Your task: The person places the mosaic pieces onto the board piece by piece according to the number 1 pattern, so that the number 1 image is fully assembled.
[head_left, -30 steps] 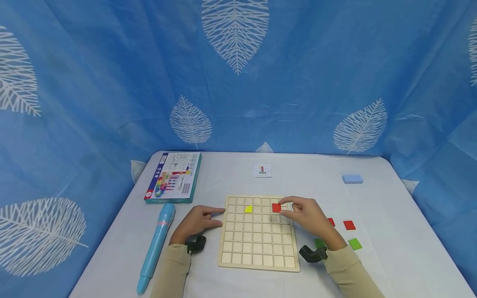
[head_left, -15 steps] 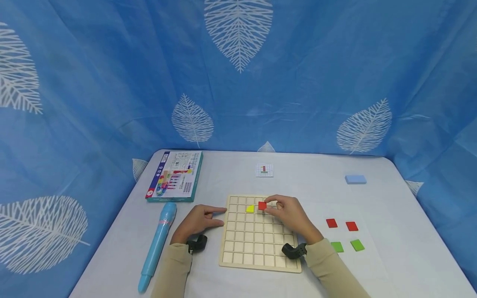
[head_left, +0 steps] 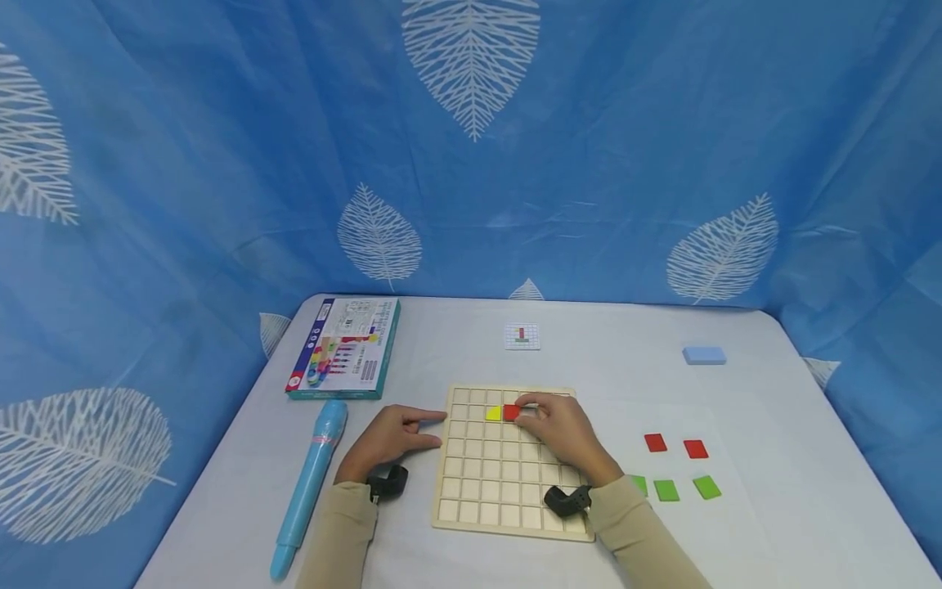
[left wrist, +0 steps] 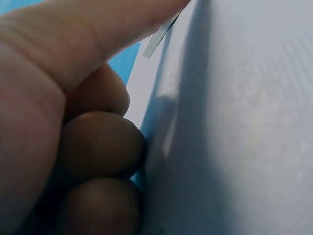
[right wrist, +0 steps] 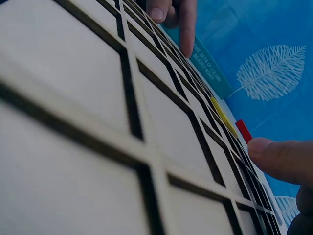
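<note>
My right hand (head_left: 562, 433) pinches a red square tile (head_left: 511, 413) between thumb and forefinger over the wooden grid board (head_left: 489, 492). Right beside that tile, on its left, lies a yellow tile (head_left: 493, 413) with one corner cut off, in a cell of the board's upper part. In the right wrist view the red tile (right wrist: 243, 130) looks tilted near the yellow tile (right wrist: 222, 115). My left hand (head_left: 386, 442) rests at the board's left edge, forefinger and thumb stretched out towards it and the other fingers bent under. Nothing shows in its grasp.
Right of the board lie two red tiles (head_left: 656, 442) and several green tiles (head_left: 666, 490), one partly behind my right sleeve. A pattern card (head_left: 522, 336) and a light blue block (head_left: 704, 356) lie farther back. A flat box (head_left: 344, 348) and a blue stick (head_left: 309, 491) lie left.
My right hand has carried the red tile leftward across the board to the yellow tile and lowered it there. Loose tiles once behind that arm now show. My left hand stays put.
</note>
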Tool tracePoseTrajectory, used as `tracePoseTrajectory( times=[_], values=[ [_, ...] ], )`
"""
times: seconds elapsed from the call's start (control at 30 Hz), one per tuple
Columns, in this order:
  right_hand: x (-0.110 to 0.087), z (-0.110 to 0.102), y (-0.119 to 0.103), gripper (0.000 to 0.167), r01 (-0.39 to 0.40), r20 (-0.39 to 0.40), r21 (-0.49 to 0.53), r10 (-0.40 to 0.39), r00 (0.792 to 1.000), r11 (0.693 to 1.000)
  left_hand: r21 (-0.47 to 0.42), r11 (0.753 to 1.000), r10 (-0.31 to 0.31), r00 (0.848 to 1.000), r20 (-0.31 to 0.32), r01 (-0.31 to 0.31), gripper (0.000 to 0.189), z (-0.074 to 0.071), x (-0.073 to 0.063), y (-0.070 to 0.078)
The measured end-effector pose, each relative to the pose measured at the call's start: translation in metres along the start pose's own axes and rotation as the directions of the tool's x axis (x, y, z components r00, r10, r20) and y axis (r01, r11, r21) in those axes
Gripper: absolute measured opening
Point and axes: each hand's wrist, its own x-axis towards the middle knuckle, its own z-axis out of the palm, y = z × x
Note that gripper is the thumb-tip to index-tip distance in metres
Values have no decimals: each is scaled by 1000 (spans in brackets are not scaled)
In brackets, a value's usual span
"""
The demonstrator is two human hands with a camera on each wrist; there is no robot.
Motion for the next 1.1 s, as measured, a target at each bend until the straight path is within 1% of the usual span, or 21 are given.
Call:
tracePoseTrajectory(
  times=[0.3, 0.47, 0.67, 0.87, 1.1],
  values=[
    [1, 6, -4, 24, -6, -11, -76, 5, 1000, 997, 4, 1000, 2, 1000, 2, -2, 44, -2, -2, -2],
    [2, 9, -7, 24, 9, -28, -107, -12, 1000, 994, 0, 1000, -3, 1000, -2, 3, 44, -4, -4, -4],
    [1, 10, -11, 25, 13, -49, -145, -20, 999, 989, -11, 1000, 17, 1000, -1, -17, 43, -4, -4, -5],
    [-1, 7, -11, 30, 6, -61, -144, -14, 998, 990, -16, 999, 28, 1000, 0, -28, 43, -3, -2, -4],
    [-2, 3, -10, 27, -35, -48, -96, 31, 998, 995, -17, 1000, 25, 1000, 4, -25, 43, -1, 0, -2]
  ],
)
